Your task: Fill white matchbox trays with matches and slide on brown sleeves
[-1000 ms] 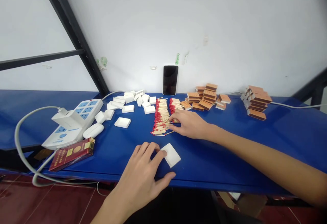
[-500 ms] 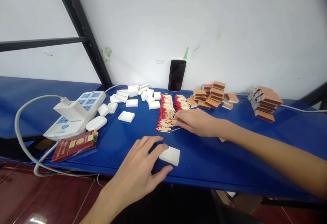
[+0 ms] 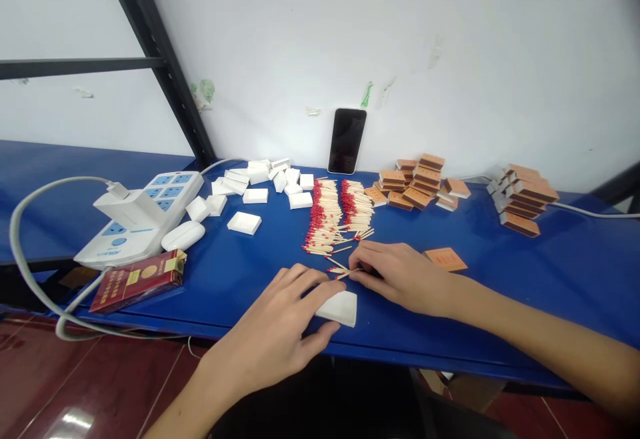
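My left hand (image 3: pixel 280 322) steadies a white matchbox tray (image 3: pixel 341 309) near the table's front edge, index finger along its far side and thumb by its near side. My right hand (image 3: pixel 400 275) pinches a few matches (image 3: pixel 342 270) just beyond the tray, their red heads pointing left. Past both hands lie two long rows of red-tipped matches, a left row (image 3: pixel 325 215) and a right row (image 3: pixel 357 205), with some loose ones at the near ends. Beside my right wrist rests an orange matchbox cover (image 3: pixel 447 259), partly hidden by the hand.
White trays (image 3: pixel 257 172) are heaped at the back left; orange matchbox covers (image 3: pixel 417 185) pile up right of the matches, and more are stacked (image 3: pixel 525 195) farther right. A phone (image 3: pixel 347 140) leans on the wall. A power strip (image 3: pixel 173 189), white case (image 3: pixel 183 235) and red box (image 3: pixel 140 282) sit left.
My right hand has come from the match rows toward me with a few matches. My left fingers have closed in on the tray. The orange cover by the wrist now shows more.
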